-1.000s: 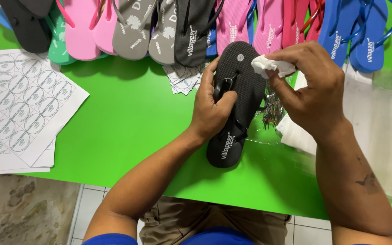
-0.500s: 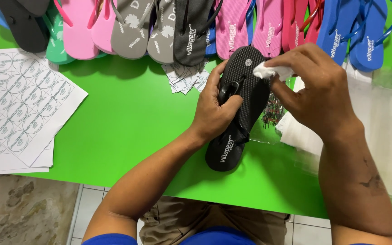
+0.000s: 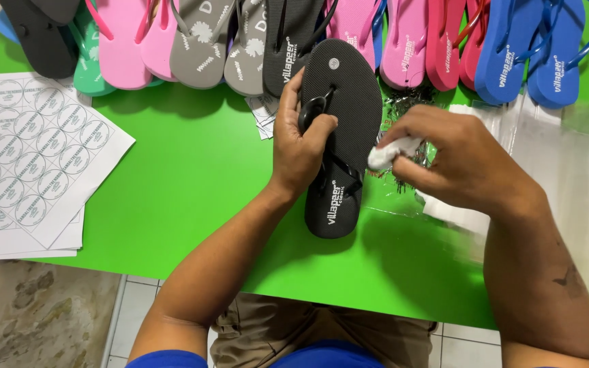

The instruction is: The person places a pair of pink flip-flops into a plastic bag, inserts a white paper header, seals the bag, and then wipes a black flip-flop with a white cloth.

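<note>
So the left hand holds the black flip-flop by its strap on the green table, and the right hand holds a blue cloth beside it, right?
Not quite. In the head view the cloth in the right hand is white, not blue. The rest holds: the left hand holds the black flip-flop by its strap on the green table.

— How did the left hand (image 3: 301, 146) sit?

— Its forearm ran up from the lower left, bare to the elbow; the wrist was straight, the fingers curled closed in a grip, the thumb laid across the front.

— And the right hand (image 3: 455, 160)?

— It came in from the lower right, knuckles up, fingertips (image 3: 403, 140) pinched together and pointing left, close beside the left hand.
</note>
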